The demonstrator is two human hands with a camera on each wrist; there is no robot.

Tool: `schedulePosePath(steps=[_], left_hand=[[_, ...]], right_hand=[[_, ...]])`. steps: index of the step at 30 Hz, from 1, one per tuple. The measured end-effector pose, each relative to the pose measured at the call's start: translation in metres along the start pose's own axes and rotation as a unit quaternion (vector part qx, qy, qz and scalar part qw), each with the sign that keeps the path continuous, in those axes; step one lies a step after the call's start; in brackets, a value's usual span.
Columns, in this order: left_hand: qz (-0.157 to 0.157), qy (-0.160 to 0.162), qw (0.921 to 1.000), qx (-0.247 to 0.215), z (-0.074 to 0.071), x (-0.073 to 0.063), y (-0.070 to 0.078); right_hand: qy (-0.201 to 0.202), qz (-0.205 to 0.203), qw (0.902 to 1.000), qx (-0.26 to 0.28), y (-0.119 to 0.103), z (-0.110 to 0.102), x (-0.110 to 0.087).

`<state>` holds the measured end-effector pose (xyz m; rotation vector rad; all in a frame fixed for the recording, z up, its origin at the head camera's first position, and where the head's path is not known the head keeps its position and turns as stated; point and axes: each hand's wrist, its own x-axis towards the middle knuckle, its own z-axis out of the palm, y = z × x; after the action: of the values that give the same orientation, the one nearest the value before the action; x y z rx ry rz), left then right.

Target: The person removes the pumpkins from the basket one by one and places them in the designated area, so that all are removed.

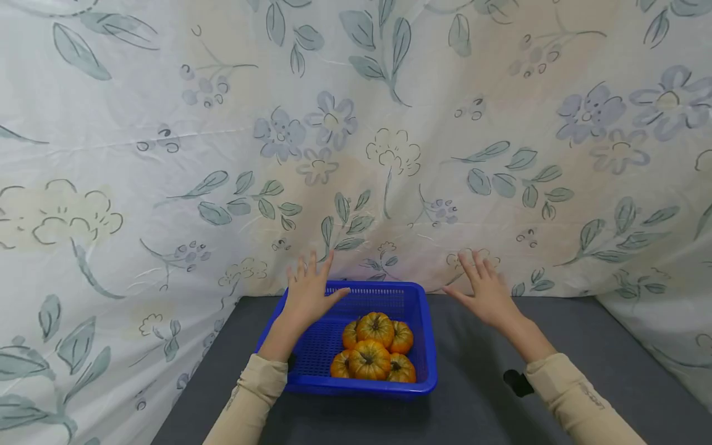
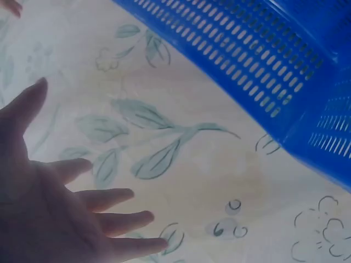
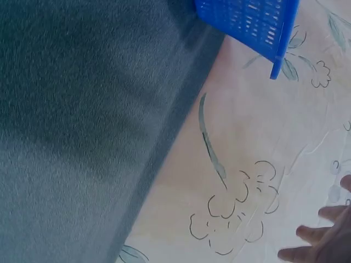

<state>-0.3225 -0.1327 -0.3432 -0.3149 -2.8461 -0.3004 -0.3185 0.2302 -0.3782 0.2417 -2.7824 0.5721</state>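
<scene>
A blue plastic basket (image 1: 431, 371) with slotted walls stands on the dark table, several small orange-green pumpkins (image 1: 369, 360) heaped toward its right side. My left hand (image 1: 308, 296) is raised over the basket's left part, fingers spread and holding nothing. In the left wrist view the same hand (image 2: 49, 203) shows straight fingers apart from the basket wall (image 2: 247, 60). To the right of the basket, my right hand (image 1: 489, 296) hovers above the table with fingers spread, also holding nothing. Its fingertips show at the right wrist view's lower right corner.
A dark grey table (image 1: 467, 395) spreads under the basket. Behind it hangs a pale cloth (image 1: 389, 185) printed with leaves and flowers, which also comes down along both sides. A small black patch (image 1: 518, 383) shows near the right sleeve.
</scene>
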Motion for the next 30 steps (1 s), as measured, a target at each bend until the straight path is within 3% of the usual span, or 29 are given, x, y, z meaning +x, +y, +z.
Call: schedulePosePath(steps=[6, 17, 30], left_hand=[[-0.020, 0.001, 0.9991, -0.037, -0.009, -0.014, -0.003], [-0.061, 0.006, 0.9947, -0.082, -0.016, -0.034, -0.013], [-0.103, 0.012, 0.9889, -0.106, -0.020, -0.061, -0.037]], right_hand=[[0.001, -0.007, 0.9974, 0.072, -0.005, 0.002, -0.003], [-0.024, -0.006, 0.9838, 0.177, -0.020, 0.006, -0.009], [-0.049, -0.001, 0.9763, 0.211, -0.034, 0.017, -0.019]])
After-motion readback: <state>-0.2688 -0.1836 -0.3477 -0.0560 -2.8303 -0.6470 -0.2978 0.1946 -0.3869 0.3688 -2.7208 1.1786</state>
